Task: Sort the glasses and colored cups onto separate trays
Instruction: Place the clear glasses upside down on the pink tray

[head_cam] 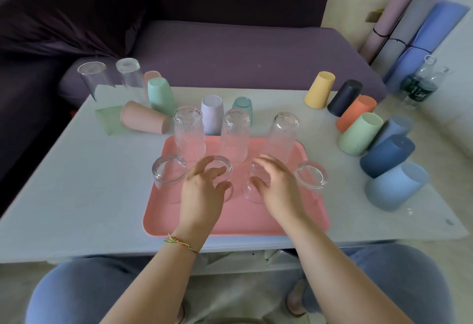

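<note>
While the pale tabletop (76,183) fills the frame, its central pink tray (230,221) carries seven inverted glasses (189,131). Twelve colored cups (358,134) sit off it, five upper left, seven right, with two tall glasses (94,78) upper left. The left hand (202,190) grips one short glass (220,167), the right hand (279,188) the neighbouring glass (252,190).

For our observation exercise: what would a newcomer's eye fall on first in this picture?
First comes the pink tray in the middle of the table, holding upside-down clear glasses, with three tall glasses at the back. Over it the left hand grips a short glass, and the right hand is blurred at another. Inverted coloured cups cluster along the table's right side.
</note>
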